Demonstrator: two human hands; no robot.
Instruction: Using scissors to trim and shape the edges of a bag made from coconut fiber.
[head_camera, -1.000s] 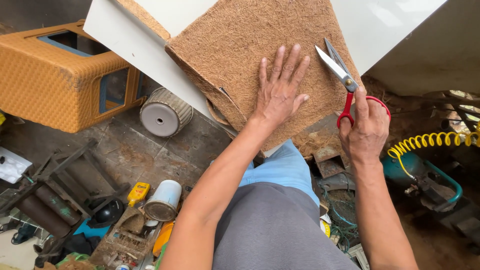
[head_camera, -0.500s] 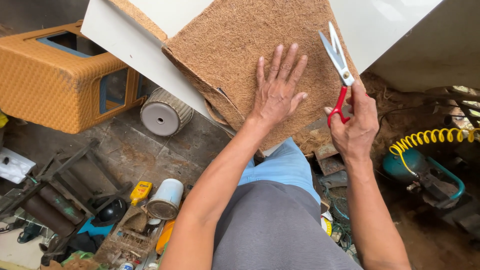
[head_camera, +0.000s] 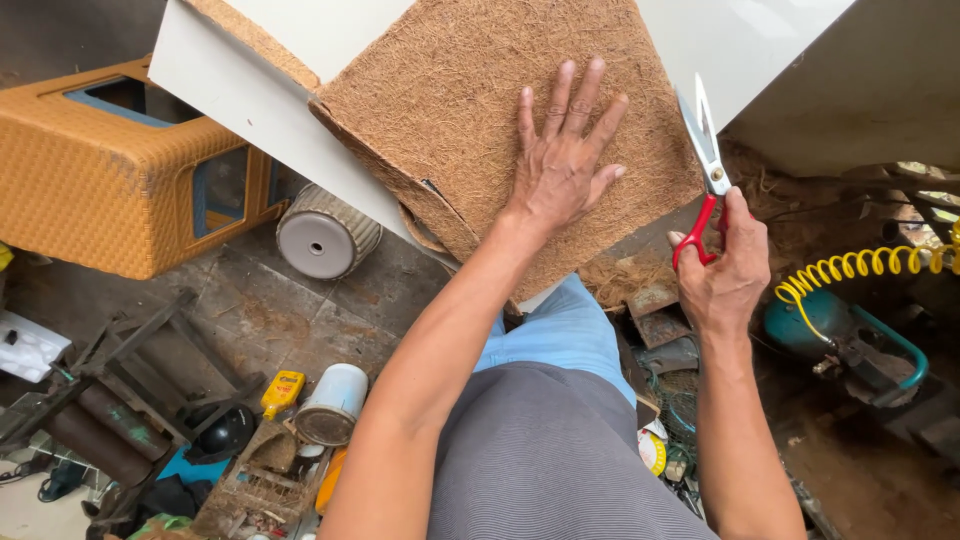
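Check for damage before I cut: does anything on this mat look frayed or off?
The mat has a ragged near edge, and loose fibre lies below it. The left hand lies flat on it; the right hand holds scissors beside it.

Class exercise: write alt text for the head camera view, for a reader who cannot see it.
A person's left hand presses flat on a brown coconut-fibre mat lying on a white board, while the right hand holds red-handled scissors at the mat's right edge. An orange wicker box stands on the cluttered floor below.
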